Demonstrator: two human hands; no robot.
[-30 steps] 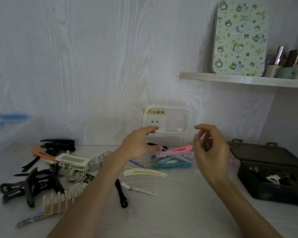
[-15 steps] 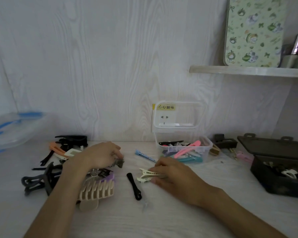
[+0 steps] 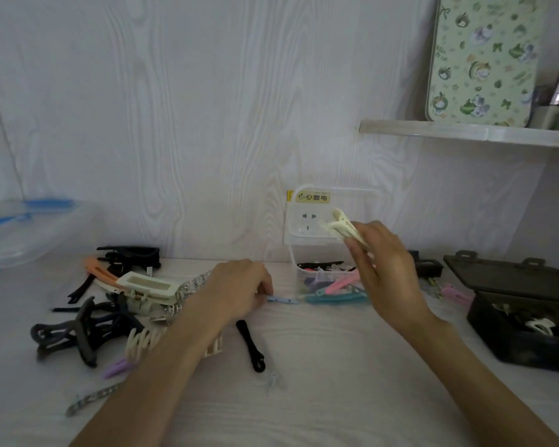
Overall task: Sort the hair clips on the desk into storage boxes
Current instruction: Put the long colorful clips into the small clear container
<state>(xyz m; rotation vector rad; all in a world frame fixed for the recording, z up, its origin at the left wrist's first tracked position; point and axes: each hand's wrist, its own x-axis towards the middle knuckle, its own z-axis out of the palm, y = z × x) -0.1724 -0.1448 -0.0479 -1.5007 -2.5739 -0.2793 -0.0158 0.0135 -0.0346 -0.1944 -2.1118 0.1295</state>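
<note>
Two cream duckbill clips [image 3: 342, 225], light and stiff, are pinched by the right hand [image 3: 384, 272] at centre right; a blue clip [image 3: 283, 299] is grasped end-on by the left hand [image 3: 236, 288].

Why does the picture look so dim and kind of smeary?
Head view: the light is low and flat, with hardly any shadows on the desk; the right hand and its cream clips look smeared, the left hand a little soft; the wide lens bends the shelf and blurs the clear container at the edge.
</note>
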